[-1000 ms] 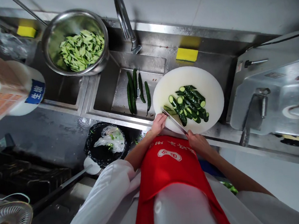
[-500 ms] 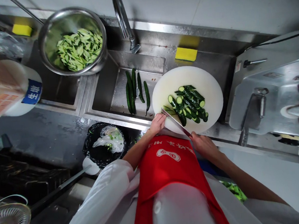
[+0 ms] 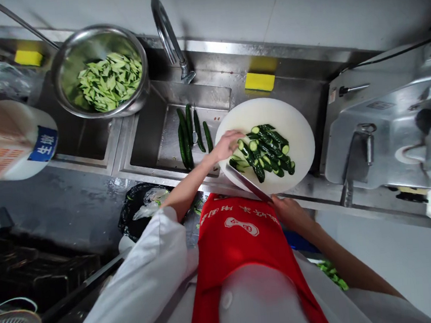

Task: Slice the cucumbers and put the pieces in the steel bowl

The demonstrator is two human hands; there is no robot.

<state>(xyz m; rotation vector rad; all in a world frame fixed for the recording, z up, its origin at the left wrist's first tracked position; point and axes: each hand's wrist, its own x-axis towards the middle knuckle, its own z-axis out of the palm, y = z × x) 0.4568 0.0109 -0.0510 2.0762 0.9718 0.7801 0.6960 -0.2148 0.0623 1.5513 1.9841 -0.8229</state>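
My right hand (image 3: 289, 212) is closed round the handle of a kitchen knife (image 3: 246, 181), whose blade rests at the near left edge of the round white cutting board (image 3: 299, 123). Over the board's left side reaches my left hand (image 3: 228, 144), fingers stretched out and holding nothing I can see. Its fingertips are close beside the cut cucumber pieces (image 3: 269, 148), dark green with pale cut ends. A few thin slices (image 3: 239, 163) lie between that hand and the blade. Several whole cucumbers (image 3: 185, 139) lie in the sink to the left of the board.
A steel bowl (image 3: 59, 77) of sliced green vegetable (image 3: 111, 82) stands at the back left. The faucet (image 3: 171, 39) rises behind the sink (image 3: 147, 142). A yellow sponge (image 3: 259, 81) sits behind the board, a metal machine (image 3: 372, 131) at right, a black-lined bin (image 3: 129, 215) below.
My left hand has moved from the board's near edge by the knife tip up and forward over the board, its fingers opening out. The knife has drawn slightly toward me.
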